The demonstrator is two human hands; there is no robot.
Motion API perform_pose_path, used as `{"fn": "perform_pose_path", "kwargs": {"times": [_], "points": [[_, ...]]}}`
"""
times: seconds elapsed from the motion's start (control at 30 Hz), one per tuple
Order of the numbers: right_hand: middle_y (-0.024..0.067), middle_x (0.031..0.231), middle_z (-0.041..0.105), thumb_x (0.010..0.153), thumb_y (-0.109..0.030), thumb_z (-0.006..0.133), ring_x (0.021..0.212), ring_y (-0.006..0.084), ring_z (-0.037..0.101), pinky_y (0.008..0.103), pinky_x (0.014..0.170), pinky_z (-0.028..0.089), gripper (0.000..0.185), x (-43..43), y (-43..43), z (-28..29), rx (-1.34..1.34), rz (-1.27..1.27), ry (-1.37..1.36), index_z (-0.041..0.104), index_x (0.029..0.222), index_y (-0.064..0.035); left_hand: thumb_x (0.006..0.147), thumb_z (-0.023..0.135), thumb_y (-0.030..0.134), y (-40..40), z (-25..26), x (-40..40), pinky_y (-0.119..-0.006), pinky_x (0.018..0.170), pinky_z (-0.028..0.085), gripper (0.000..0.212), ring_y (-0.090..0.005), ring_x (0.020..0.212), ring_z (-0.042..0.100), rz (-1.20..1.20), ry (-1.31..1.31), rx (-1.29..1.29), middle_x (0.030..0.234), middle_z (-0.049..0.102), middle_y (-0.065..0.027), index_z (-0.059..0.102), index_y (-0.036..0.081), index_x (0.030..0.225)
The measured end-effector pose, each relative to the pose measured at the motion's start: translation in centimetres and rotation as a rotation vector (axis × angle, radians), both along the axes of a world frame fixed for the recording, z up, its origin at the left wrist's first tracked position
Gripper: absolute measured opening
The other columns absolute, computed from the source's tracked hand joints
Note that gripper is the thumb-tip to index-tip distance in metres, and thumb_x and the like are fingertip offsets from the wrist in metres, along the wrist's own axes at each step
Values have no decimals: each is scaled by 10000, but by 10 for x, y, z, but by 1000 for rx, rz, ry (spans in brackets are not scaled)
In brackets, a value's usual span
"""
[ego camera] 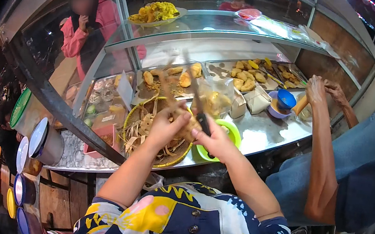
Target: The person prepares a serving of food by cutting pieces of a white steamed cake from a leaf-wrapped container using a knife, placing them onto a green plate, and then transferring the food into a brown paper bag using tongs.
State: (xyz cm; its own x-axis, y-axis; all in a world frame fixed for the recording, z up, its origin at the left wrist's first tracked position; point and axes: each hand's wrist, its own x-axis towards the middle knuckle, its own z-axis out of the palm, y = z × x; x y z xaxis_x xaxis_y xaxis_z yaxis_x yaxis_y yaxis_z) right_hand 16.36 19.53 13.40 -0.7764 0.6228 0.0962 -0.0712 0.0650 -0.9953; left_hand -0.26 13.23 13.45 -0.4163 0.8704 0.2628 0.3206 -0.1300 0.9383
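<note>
My left hand grips a woven palm-leaf packet, with blurred brown leaf strips rising from it. In my right hand is a knife with a black handle, its blade pointing up and away, blurred; the right thumb touches the packet. Both hands are close together over a round woven basket with a yellow rim, holding dry leaf strips and woven packets. A bright green plastic bowl sits under and beside my right hand.
Trays of fried food, a filled clear plastic bag and a purple bowl with a blue cup stand beyond. A co-worker's hands are at the right. A glass shelf spans above; a dark metal post slants at left. Two other people stand outside.
</note>
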Motion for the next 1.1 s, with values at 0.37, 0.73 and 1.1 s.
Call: {"fn": "perform_pose_path", "kwargs": {"times": [0.37, 0.73, 1.1], "points": [[242, 781, 586, 916, -240, 440, 766, 418, 571, 452, 670, 438, 283, 70, -33, 6, 480, -181, -334, 441, 1104, -28, 885, 444, 503, 39, -48, 14, -393, 719, 522, 441, -224, 791, 607, -107, -1137, 142, 845, 586, -93, 494, 66, 904], [215, 629, 544, 907, -190, 461, 580, 398, 554, 455, 504, 426, 202, 77, -53, 5, 773, -279, -536, 436, 997, -11, 941, 376, 407, 40, -46, 36, -385, 687, 518, 350, -234, 747, 598, -30, -1234, 129, 810, 572, -115, 467, 74, 879], [215, 558, 532, 897, -189, 476, 528, 395, 547, 477, 458, 411, 238, 59, -47, 1, 861, -224, -541, 395, 1004, 8, 938, 370, 407, 42, -38, 32, -358, 552, 508, 376, -226, 585, 579, 30, -1053, 263, 671, 557, -100, 482, 72, 808]]}}
